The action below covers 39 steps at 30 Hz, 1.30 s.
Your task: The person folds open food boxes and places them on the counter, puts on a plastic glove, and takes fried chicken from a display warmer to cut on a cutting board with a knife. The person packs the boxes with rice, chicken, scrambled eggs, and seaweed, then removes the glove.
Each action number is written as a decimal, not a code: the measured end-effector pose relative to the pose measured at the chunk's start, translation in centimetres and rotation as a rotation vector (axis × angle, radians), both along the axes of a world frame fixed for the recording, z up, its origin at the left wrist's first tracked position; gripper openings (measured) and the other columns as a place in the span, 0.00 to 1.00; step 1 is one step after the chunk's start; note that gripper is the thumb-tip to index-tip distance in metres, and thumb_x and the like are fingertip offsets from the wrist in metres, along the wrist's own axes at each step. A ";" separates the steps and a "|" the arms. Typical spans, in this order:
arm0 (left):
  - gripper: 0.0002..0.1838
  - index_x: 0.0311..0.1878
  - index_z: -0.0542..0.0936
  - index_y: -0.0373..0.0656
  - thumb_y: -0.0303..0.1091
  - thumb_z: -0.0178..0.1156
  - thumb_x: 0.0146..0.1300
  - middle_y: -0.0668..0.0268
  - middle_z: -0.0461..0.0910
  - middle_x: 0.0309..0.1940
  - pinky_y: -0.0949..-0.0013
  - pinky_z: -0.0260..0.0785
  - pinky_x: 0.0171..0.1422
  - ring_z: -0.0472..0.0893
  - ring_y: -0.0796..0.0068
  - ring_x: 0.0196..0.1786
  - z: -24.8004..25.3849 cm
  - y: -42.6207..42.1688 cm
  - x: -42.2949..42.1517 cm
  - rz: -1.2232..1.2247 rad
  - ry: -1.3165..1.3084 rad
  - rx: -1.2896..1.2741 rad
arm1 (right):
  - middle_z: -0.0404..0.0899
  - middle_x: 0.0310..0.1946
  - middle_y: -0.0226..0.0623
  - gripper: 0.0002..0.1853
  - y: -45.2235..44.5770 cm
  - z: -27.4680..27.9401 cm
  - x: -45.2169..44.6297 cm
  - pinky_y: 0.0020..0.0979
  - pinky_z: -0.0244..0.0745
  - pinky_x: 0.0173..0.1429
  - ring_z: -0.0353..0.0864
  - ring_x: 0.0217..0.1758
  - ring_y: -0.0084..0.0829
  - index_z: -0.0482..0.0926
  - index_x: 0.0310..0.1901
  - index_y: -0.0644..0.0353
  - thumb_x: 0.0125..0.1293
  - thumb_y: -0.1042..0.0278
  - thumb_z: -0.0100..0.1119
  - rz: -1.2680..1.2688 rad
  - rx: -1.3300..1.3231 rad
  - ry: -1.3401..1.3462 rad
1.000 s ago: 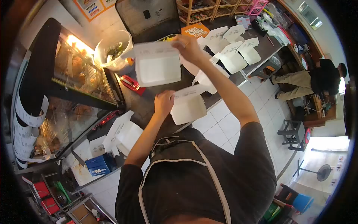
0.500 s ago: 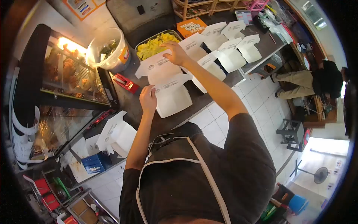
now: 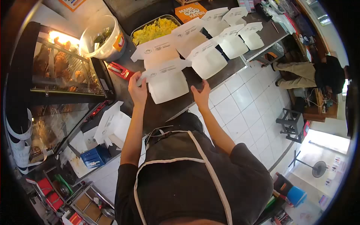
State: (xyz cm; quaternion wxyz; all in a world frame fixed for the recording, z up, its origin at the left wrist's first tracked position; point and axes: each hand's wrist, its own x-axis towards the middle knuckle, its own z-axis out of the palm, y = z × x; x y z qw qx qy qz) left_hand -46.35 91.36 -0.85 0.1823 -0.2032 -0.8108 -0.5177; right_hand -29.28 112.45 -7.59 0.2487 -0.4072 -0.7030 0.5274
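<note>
On the dark counter (image 3: 140, 103) stand several white paper takeout boxes with their printed lids raised, in two rows. At the left corner of the nearest front takeout box (image 3: 168, 87), my left hand (image 3: 138, 90) has its fingers closed on the lid's side flap. My right hand (image 3: 201, 94) is to the right of that box, by the counter's front edge, thumb and fingers apart and holding nothing. Another open takeout box (image 3: 141, 56) sits directly behind the nearest one. A metal tray (image 3: 132, 36) of yellow food (image 3: 155, 30) lies behind the rows.
To the left are a lit glass display case (image 3: 67, 71) with fried food, a clear plastic bucket (image 3: 88, 41) and a red tape dispenser (image 3: 119, 70). More white boxes (image 3: 112, 125) lie lower left beside a blue box (image 3: 94, 156). A person (image 3: 318, 71) stands at far right.
My right hand has come away from the rear box's lid, down to the front edge of the counter. My left hand stays at the front box's lid flap. The view has shifted slightly.
</note>
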 end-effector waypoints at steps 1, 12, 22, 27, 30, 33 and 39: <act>0.11 0.44 0.79 0.34 0.24 0.65 0.58 0.56 0.82 0.39 0.64 0.74 0.51 0.82 0.61 0.43 -0.3 -0.7 -0.1 0.003 0.000 -0.001 | 0.62 0.63 0.52 0.29 0.3 0.7 -0.6 0.37 0.74 0.56 0.78 0.53 0.44 0.71 0.61 0.57 0.56 0.68 0.68 0.003 -0.001 0.000; 0.05 0.39 0.79 0.35 0.26 0.62 0.62 0.60 0.80 0.33 0.68 0.72 0.43 0.79 0.68 0.35 -0.6 -3.7 3.0 0.123 -0.093 0.047 | 0.81 0.32 0.31 0.04 5.7 1.4 -2.6 0.45 0.68 0.51 0.77 0.44 0.40 0.83 0.29 0.53 0.56 0.64 0.64 0.197 0.788 -0.380; 0.07 0.42 0.77 0.35 0.29 0.61 0.66 0.67 0.79 0.35 0.75 0.69 0.45 0.76 0.79 0.38 -2.3 -5.4 4.8 0.226 -0.170 0.282 | 0.76 0.28 0.38 0.03 5.5 1.6 -0.4 0.42 0.72 0.39 0.76 0.36 0.44 0.79 0.28 0.58 0.57 0.71 0.62 0.132 0.751 -0.112; 0.03 0.38 0.78 0.34 0.24 0.60 0.64 0.59 0.79 0.32 0.68 0.72 0.46 0.79 0.68 0.36 -1.3 0.9 2.4 0.100 -0.108 0.185 | 0.75 0.27 0.38 0.03 5.3 1.2 -0.7 0.43 0.72 0.38 0.76 0.35 0.44 0.79 0.29 0.58 0.55 0.73 0.64 0.237 0.832 -0.045; 0.03 0.38 0.78 0.34 0.24 0.61 0.63 0.59 0.79 0.32 0.67 0.73 0.45 0.79 0.68 0.36 -2.1 4.2 1.3 0.088 -0.094 0.176 | 0.76 0.28 0.37 0.03 6.4 1.2 -1.0 0.42 0.72 0.38 0.76 0.36 0.42 0.79 0.29 0.58 0.56 0.71 0.63 0.307 0.857 -0.051; 0.06 0.40 0.78 0.34 0.27 0.62 0.63 0.61 0.80 0.33 0.69 0.73 0.45 0.79 0.71 0.35 -2.7 6.0 0.7 0.040 -0.085 0.171 | 0.76 0.30 0.36 0.02 7.3 1.0 -1.4 0.41 0.73 0.41 0.76 0.38 0.42 0.79 0.30 0.59 0.57 0.72 0.63 0.358 0.877 -0.091; 0.11 0.45 0.78 0.34 0.26 0.64 0.61 0.58 0.79 0.41 0.65 0.70 0.55 0.79 0.62 0.46 -1.5 4.8 -0.1 0.110 0.026 0.118 | 0.79 0.36 0.37 0.07 7.5 0.6 -1.5 0.40 0.73 0.47 0.76 0.43 0.42 0.82 0.38 0.58 0.57 0.72 0.62 0.384 0.810 0.009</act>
